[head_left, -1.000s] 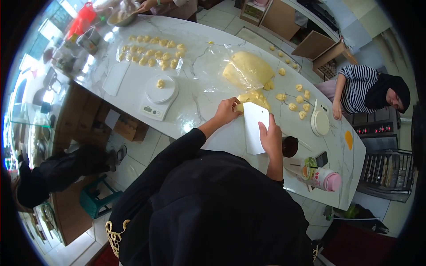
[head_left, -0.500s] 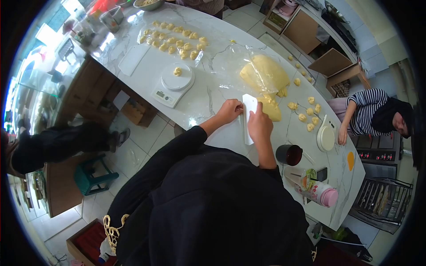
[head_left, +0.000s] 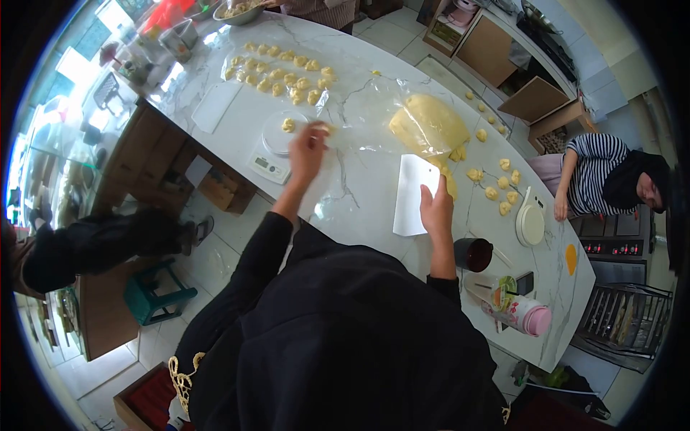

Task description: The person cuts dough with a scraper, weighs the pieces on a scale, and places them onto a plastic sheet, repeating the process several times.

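My left hand (head_left: 309, 149) is over the right side of a white kitchen scale (head_left: 270, 167), fingers bent together; a bit of yellow dough shows at the fingertips. One dough piece (head_left: 288, 125) sits on the scale plate. My right hand (head_left: 435, 208) grips a white flat scraper (head_left: 412, 197) by its right edge, thumb on top. Just behind the scraper lies a strip of yellow dough (head_left: 451, 179), partly hidden. A large yellow dough mass (head_left: 429, 123) lies beyond it under clear plastic.
Rows of dough pieces (head_left: 277, 73) lie at the back left beside a white board (head_left: 216, 106). Loose pieces (head_left: 491, 193), a second scale (head_left: 530, 224), a dark cup (head_left: 473, 254) and a pink-lidded bottle (head_left: 528, 317) are at right. A person in stripes (head_left: 595, 172) leans at the table.
My left hand has moved left from beside the scraper to the scale. The scraper in my right hand has turned to show more of its broad face.
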Motion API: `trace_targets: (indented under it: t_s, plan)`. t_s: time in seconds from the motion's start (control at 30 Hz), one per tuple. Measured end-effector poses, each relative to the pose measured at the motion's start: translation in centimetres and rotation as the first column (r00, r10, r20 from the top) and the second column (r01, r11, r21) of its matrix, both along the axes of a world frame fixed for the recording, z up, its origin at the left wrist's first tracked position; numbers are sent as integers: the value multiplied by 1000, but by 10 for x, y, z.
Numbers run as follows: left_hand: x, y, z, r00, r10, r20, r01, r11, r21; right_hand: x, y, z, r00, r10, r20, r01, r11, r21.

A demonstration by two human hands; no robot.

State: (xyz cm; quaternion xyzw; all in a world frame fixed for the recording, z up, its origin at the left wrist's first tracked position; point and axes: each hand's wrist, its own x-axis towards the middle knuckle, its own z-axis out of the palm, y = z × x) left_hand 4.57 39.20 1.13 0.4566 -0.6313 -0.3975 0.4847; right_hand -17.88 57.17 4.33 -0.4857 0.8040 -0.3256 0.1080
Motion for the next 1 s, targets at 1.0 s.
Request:
trace_targets:
  t_s: [1.0]
  plan:
    - [170,-61,4,729,568,-382,-551,818,163,-10,41,19,985,-110,135,121,990,-78]
